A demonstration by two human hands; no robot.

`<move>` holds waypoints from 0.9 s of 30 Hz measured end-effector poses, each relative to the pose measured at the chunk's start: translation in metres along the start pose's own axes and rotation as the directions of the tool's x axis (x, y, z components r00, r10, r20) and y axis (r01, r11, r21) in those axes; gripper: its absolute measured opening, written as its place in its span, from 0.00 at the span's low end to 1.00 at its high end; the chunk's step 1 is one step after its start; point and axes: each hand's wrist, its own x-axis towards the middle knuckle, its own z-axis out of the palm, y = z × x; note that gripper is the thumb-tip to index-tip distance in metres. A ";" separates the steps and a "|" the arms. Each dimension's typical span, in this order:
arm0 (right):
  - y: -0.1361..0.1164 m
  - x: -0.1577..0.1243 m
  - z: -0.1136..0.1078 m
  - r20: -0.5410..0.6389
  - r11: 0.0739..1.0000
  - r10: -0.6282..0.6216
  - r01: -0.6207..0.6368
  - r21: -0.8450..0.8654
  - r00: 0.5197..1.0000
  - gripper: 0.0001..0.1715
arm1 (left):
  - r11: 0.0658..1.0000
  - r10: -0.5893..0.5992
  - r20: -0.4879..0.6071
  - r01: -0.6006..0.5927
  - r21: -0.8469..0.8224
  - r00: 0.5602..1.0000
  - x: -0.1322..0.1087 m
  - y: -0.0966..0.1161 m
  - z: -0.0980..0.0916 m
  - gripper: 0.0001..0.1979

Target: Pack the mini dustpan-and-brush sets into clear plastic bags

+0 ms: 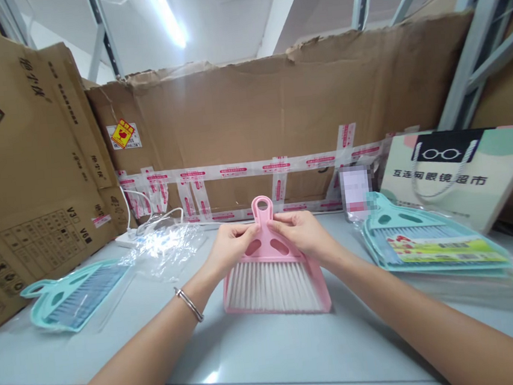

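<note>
A pink hand brush (271,239) with white bristles lies nested in a matching pink dustpan (324,292) in the middle of the table, handle pointing away from me. My left hand (232,246), with a silver bangle on the wrist, pinches the left side of the handle. On the handle's right side my right hand (303,233) grips in the same way, thumb on top. Between the hands the handle's ringed end sticks up. How far the fingers reach underneath is hidden.
Left is a turquoise brush-and-dustpan set (78,294), with crumpled clear plastic (169,249) behind it. Several turquoise sets in packaging (433,239) lie right, near a phone (357,192) and a paper bag (455,179). Cardboard boxes (240,115) wall the back and left (26,154).
</note>
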 end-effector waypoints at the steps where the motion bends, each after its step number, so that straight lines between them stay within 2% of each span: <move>1: 0.001 0.000 0.000 -0.004 1.000 -0.001 0.001 0.000 1.000 0.16 | 1.000 0.002 -0.008 -0.002 0.008 1.000 0.000 0.000 0.000 0.20; 16: -0.002 -0.002 0.005 -0.028 0.999 0.034 -0.034 0.031 0.999 0.16 | 1.000 -0.004 -0.012 0.005 0.023 1.000 -0.001 0.002 0.000 0.22; 27: 0.006 0.000 0.005 0.013 0.998 -0.005 0.006 -0.066 1.000 0.20 | 0.995 -0.081 -0.036 0.079 -0.059 0.996 0.001 -0.003 -0.001 0.13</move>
